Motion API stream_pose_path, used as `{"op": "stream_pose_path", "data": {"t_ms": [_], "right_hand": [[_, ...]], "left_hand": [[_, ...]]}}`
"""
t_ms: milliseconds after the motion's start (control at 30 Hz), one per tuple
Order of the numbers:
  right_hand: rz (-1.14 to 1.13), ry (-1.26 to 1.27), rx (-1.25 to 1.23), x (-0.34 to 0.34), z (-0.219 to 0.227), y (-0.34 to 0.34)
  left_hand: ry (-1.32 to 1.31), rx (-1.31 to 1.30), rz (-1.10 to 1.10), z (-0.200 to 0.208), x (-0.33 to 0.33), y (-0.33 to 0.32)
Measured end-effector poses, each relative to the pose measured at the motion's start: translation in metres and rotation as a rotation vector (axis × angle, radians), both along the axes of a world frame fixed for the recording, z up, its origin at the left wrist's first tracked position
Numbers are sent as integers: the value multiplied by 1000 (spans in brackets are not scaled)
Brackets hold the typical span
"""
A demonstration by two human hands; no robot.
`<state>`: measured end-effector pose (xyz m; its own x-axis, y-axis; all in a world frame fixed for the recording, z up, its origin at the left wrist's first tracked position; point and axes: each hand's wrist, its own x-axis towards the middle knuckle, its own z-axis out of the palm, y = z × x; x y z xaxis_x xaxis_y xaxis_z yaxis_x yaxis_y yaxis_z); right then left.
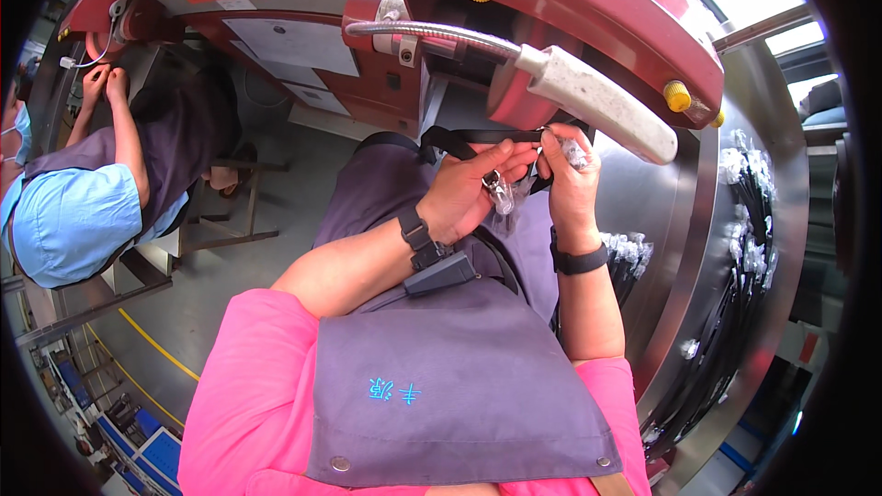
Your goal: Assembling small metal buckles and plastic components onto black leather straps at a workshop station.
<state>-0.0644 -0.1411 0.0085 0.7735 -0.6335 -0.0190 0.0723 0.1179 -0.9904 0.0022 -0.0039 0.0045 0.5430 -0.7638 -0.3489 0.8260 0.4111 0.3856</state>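
Note:
Stretched between my hands, under the red machine, is a black strap [501, 136]. My left hand [450, 200] is closed on it, thumb and fingers pinching the band. A shiny metal fitting in clear plastic wrap [499, 193] hangs at those fingers. My right hand [574, 188] pinches the strap's other part between thumb and fingers, with more crumpled clear plastic [575, 154] against its fingers. The strap's loop bends up at the left, and part of it is hidden behind my hands. Just above sits the machine's reddish round part [521, 96].
A pale lamp-like arm [602, 96] on a metal gooseneck hangs low over my right hand. The red machine [570, 0] has yellow knobs. Black straps with plastic-wrapped ends [753, 248] lie on the metal bench [680, 248] at right. A co-worker in blue [83, 220] sits at left.

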Motion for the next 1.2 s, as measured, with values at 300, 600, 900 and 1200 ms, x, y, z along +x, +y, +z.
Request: {"op": "stream_pose_path", "data": {"t_ms": [300,600,900,1200], "right_hand": [[-27,-27,-6,1,0,-2],[-8,-182,-20,-24,1,-5],[89,-262,-235,-44,7,-1],[64,-233,-247,-57,3,2]], "left_hand": [[24,-15,3,-2,0,-5],[-115,0,-101,11,-7,3],[-162,-25,-158,19,-15,22],[-277,4,-125,17,-20,22]]}}
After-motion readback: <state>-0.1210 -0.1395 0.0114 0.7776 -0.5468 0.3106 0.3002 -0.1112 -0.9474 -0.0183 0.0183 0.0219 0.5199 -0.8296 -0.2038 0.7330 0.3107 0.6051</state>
